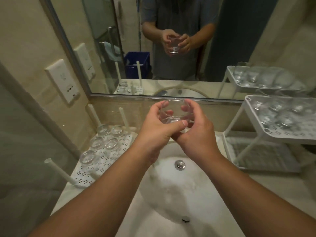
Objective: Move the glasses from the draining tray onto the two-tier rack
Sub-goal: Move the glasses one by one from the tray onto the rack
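Bathroom vanity, dim yellowish light. Pale stone countertop (273, 189) with white oval sink (179, 194) set in, chrome drain (179, 164) at basin back. Large metal-framed mirror (239, 40) on wall above counter, reflecting blue crate (137, 63) and glass shower partition. Cream tiled wall (25, 40) at left, white socket plate (62, 81) mounted on it near mirror edge.

Sink (171, 194); mirror (239, 40); wall sockets (63, 81)
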